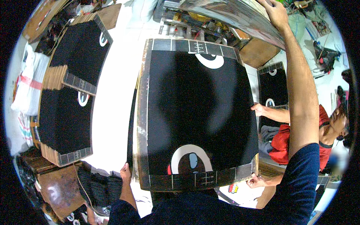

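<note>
I've my right hand [276, 15] up top, clasping a broad glossy grey panel [234, 17]; left hand [126, 174] beside the black, white-arced rectangular board [198, 108], grip I can't tell

White surface [112, 82] overexposed — grainy darks, edges fisheye-bent.

The big black sheet [198, 112] looks dull and soft, like cloth, on a rough, scuffed board [141, 157]. I see a grey panel [240, 18], shiny and smooth, stacked boards [54, 78] with rough, woody brown edges, and a dark blue cloth sleeve [294, 178].
</note>
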### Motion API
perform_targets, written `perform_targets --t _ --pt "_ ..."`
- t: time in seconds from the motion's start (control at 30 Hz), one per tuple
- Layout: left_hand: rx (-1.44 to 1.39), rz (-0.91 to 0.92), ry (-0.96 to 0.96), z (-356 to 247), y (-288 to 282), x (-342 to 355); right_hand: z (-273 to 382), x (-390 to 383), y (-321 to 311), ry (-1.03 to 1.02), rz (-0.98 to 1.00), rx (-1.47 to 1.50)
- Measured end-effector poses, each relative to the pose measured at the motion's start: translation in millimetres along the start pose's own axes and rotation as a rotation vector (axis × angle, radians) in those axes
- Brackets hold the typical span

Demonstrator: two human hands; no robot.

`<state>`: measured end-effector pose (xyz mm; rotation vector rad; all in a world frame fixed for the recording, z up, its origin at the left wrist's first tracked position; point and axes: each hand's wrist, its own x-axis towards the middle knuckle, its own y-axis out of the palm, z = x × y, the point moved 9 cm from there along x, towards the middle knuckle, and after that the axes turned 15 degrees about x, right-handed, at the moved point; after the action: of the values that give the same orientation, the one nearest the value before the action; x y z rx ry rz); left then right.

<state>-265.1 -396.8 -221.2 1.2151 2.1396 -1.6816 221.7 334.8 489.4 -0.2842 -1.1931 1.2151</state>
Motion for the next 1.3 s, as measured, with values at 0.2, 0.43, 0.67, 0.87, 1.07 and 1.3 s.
perform_targets --t 0.2,0.43,0.67,0.87,1.07,1.3 --pt "0.177 -0.450 0.175 5.6 -20.2 -41.6 -44.6 41.8 11.1 -0.035 0.115 -0.007" --pt "0.396 -0.471 0.054 -42.7 -107.7 -68.5 -70.1 55.4 3.5 -0.028 0.047 -0.089" --pt "-0.015 -0.820 0.673 -271.0 -230.4 -72.0 -46.8 34.5 9.3 -0.077 0.084 -0.140" --pt "-0.111 -1.123 0.794 -434.3 -343.9 -116.8 -13.1 8.6 12.8 -0.016 0.160 -0.097" --pt "0.024 -1.193 1.065 -470.7 -359.0 -299.7 25.9 -26.0 -13.0 -0.052 -0.017 0.000" --pt "0.024 -0.462 1.593 -494.7 -110.1 -439.0 13.4 -22.8 -11.4 -0.025 -0.050 -0.086"
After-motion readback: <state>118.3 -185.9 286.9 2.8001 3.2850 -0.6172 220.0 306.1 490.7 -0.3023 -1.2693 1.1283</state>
